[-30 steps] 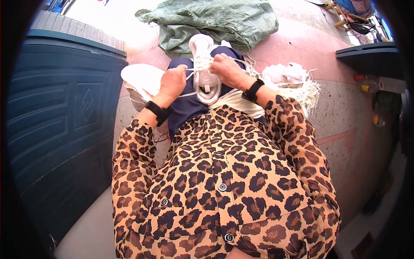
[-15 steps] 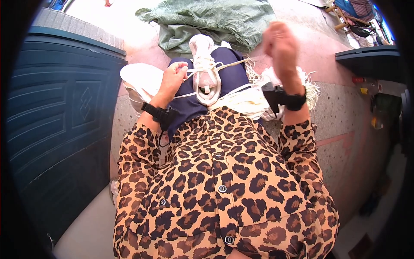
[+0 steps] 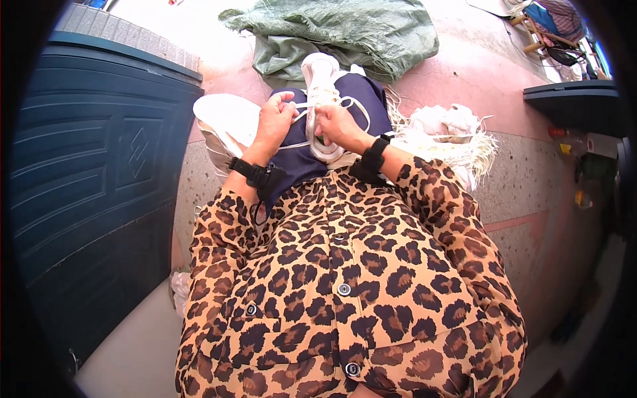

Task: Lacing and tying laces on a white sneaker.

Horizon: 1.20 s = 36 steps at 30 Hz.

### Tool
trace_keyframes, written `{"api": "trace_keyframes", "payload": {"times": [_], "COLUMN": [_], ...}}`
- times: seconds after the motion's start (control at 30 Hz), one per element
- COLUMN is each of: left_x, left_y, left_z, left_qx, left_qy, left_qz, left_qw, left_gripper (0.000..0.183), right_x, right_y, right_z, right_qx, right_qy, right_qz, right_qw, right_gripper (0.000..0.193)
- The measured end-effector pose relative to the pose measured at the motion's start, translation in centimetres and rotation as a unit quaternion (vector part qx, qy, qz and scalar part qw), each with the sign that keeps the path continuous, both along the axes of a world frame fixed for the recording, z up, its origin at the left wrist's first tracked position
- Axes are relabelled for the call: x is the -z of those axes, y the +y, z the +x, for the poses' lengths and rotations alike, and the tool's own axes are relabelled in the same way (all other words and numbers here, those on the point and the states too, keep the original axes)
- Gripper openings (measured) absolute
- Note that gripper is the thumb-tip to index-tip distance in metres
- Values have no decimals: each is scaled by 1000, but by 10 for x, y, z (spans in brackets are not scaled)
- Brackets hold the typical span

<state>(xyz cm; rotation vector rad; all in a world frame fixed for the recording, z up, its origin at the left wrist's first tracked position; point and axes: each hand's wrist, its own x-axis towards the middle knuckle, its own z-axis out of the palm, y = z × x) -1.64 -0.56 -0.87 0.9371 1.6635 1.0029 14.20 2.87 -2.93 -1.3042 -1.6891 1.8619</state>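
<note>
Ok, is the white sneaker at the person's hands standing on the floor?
No, the white sneaker rests on the navy cloth covering the person's lap.

Shoe on lap, sack beyond

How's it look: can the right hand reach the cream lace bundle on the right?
Probably yes: the right hand is at the shoe, and the cream lace bundle lies to its right, past the navy-clad leg; the way over looks free. Whether the hand is gripping anything is unclear.
</note>
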Motion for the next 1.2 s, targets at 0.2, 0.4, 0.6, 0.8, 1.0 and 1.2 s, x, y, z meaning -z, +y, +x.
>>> {"api": "trace_keyframes", "payload": {"times": [0.2,0.4,0.6,0.8,1.0,1.2], "left_x": [-2,-3,5,-21,-55,-70], "left_y": [-1,-1,6,11,3,17], "left_z": [4,1,8,11,44,56], "left_qx": [-1,20,74,83,212,361], "left_qy": [-3,18,102,249,-31,-50], "left_qz": [10,38,45,31,55,31], "left_qw": [1000,999,991,964,975,931], "left_gripper": [27,26,23,21,27,22], "right_x": [22,-53,-202,-208,-209,-159], "right_y": [1,26,49,33,37,79], "right_z": [-15,21,99,82,72,79], "right_qx": [-74,-120,-9,-2,77,132], "right_qy": [-164,5,498,594,557,473], "right_qz": [296,15,-160,-117,-76,53], "right_qw": [938,993,852,796,824,870], "right_gripper": [20,12,20,20,15,21]}}
